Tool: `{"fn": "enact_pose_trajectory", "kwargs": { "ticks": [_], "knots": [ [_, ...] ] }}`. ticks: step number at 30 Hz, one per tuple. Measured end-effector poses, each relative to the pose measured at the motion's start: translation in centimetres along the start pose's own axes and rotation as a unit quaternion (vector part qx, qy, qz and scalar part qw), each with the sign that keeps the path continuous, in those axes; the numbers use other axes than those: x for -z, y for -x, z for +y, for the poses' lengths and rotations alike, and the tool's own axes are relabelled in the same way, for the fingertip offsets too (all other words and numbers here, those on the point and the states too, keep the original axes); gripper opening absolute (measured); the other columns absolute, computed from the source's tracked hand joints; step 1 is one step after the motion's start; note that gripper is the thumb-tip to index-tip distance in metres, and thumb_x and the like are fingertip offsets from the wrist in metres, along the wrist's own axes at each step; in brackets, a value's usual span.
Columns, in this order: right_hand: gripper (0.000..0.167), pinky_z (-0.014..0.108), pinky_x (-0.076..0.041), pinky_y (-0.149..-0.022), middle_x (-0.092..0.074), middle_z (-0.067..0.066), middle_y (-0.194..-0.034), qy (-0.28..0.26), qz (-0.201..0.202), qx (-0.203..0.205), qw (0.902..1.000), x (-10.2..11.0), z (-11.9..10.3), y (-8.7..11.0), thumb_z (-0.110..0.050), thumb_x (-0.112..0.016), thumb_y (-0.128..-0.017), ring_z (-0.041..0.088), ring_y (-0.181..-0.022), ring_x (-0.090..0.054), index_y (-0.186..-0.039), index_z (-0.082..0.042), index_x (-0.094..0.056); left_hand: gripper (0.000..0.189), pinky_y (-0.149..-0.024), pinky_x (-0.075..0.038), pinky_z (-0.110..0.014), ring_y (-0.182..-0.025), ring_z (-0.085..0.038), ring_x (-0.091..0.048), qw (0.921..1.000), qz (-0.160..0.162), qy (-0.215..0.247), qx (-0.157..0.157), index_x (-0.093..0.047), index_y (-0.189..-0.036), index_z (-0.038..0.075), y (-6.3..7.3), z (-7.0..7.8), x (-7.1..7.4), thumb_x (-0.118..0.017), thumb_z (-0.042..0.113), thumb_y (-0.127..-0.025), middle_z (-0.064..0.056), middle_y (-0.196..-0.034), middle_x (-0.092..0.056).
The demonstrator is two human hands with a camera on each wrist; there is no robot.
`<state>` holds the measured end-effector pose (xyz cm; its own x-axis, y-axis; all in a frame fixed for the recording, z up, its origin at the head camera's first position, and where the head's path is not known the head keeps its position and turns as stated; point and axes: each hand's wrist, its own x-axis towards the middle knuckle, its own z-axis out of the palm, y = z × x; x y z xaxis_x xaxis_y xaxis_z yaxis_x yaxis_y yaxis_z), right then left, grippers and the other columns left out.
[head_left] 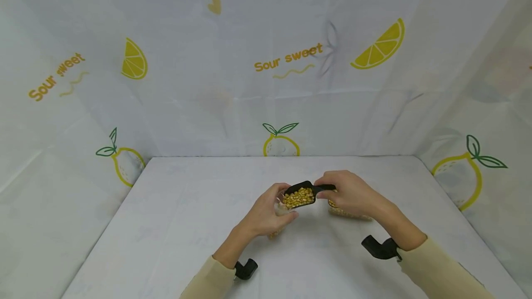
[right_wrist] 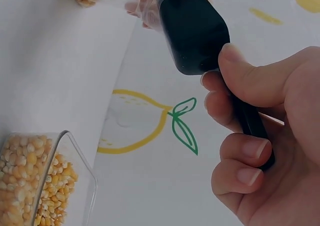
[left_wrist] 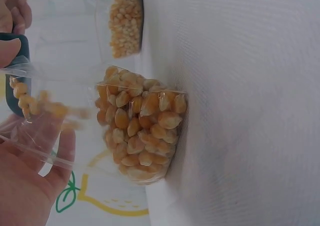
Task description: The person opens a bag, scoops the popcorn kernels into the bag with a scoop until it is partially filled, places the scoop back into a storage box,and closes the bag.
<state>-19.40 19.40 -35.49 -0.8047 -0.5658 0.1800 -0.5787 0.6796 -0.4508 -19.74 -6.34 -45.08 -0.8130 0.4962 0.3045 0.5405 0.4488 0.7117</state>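
Note:
My right hand (head_left: 349, 193) grips the handle of a black scoop (right_wrist: 195, 33), its thumb pressed along the top. Corn kernels (head_left: 299, 197) fill the scoop in the head view, and its front end is at the mouth of a clear plastic bag (left_wrist: 60, 78). Around that mouth, my left hand (head_left: 263, 211) holds the bag with thumb and fingers spread to either side. Several kernels tumble, blurred, off the scoop in the left wrist view. Below them, a mass of kernels (left_wrist: 140, 131) fills the bag's bottom, close to the table.
A clear box (right_wrist: 80, 153) of corn kernels stands on the white table (head_left: 187, 197), beneath and beside the right hand. White cloth (head_left: 183, 119) with lemon prints rises behind the table and at both sides. Black camera mounts (head_left: 380, 247) stick out from both wrists.

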Motion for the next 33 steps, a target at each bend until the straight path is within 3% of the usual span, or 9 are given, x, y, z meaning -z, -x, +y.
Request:
{"fn": "enact_pose_trajectory", "kwargs": {
  "ticks": [18,23,28,33],
  "knots": [
    [0.019,0.03,-0.048,-0.067,-0.064,-0.01,-0.089,0.059,-0.001,0.004,0.9982,0.3,-0.8,-0.4,-0.014,-0.078,-0.09,0.005,-0.076,-0.056,-0.108,-0.009,-0.077,0.065,-0.092,-0.05,-0.033,-0.105,-0.013,-0.057,1.0,0.004,-0.003,-0.002,-0.046,-0.143,0.008,-0.1,-0.1,-0.2,-0.076,0.032,-0.09,-0.001,-0.129,-0.061],
    [0.017,0.03,-0.048,-0.066,-0.062,-0.011,-0.087,0.08,0.004,0.022,0.9966,0.3,-1.0,-0.5,-0.013,-0.079,-0.089,0.005,-0.075,-0.056,-0.105,-0.011,-0.077,0.065,-0.091,-0.05,-0.033,-0.102,-0.014,-0.058,0.9999,0.006,-0.008,-0.006,-0.047,-0.142,0.008,-0.1,-0.2,-0.2,-0.077,0.031,-0.089,-0.001,-0.125,-0.062],
    [0.016,0.03,-0.05,-0.066,-0.063,-0.012,-0.087,0.097,0.019,0.05,0.9939,0.2,-1.2,-0.5,-0.011,-0.08,-0.087,0.006,-0.076,-0.059,-0.103,-0.012,-0.077,0.065,-0.092,-0.05,-0.034,-0.103,-0.025,-0.062,1.0,0.005,-0.001,-0.008,-0.047,-0.142,0.007,-0.1,-0.3,-0.3,-0.077,0.029,-0.089,-0.002,-0.121,-0.063],
    [0.015,0.027,-0.048,-0.064,-0.058,-0.014,-0.083,0.107,0.028,0.059,0.9921,0.1,-1.3,-0.4,-0.01,-0.081,-0.086,0.004,-0.072,-0.053,-0.099,-0.013,-0.077,0.064,-0.092,-0.05,-0.033,-0.102,-0.024,-0.061,0.9999,0.009,-0.003,-0.012,-0.047,-0.141,0.007,-0.1,-0.3,-0.3,-0.077,0.029,-0.088,-0.001,-0.118,-0.063]
  ]
}}
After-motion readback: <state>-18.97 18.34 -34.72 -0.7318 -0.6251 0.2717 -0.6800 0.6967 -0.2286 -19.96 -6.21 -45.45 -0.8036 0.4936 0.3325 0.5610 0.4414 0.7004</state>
